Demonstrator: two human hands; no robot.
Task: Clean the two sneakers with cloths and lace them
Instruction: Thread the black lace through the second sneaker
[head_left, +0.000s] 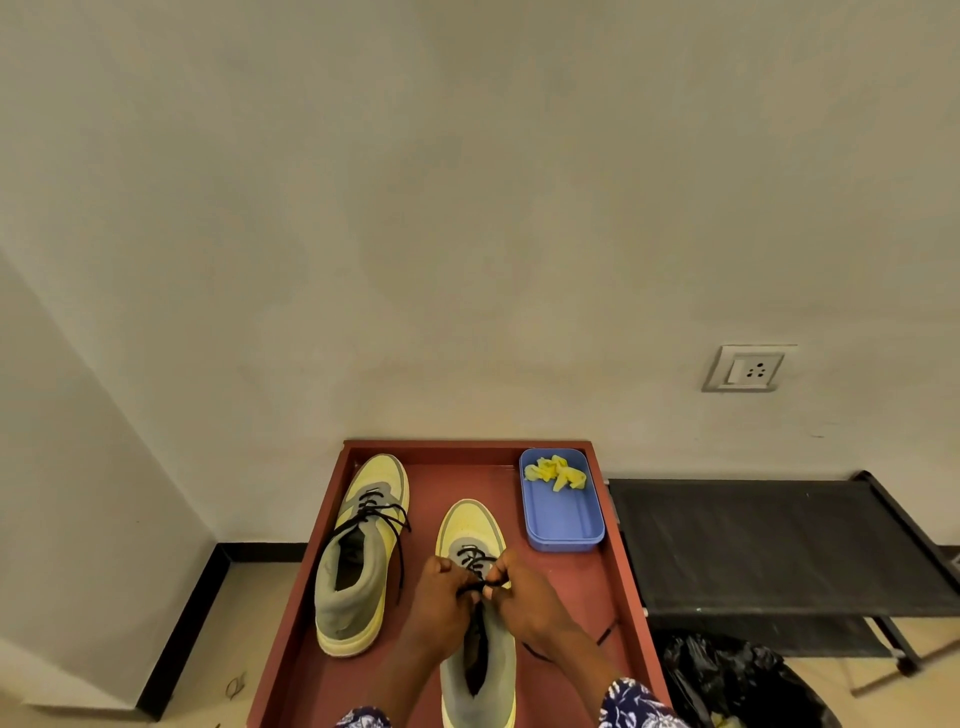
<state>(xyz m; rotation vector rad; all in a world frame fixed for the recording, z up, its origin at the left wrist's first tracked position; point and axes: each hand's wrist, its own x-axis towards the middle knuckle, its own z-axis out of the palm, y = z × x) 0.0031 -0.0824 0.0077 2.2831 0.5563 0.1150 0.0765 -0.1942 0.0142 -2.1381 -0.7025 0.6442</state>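
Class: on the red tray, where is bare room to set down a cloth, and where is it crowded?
Free: the red tray floor between the left sneaker toe and the blue tub. Crowded: over the right sneaker, where left hand and right hand pinch the lace.

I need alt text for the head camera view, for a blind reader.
Both hands, left hand and right hand, pinch the black lace of the near sneaker on a red tray. A second sneaker lies left; a blue tub holds a yellow cloth.
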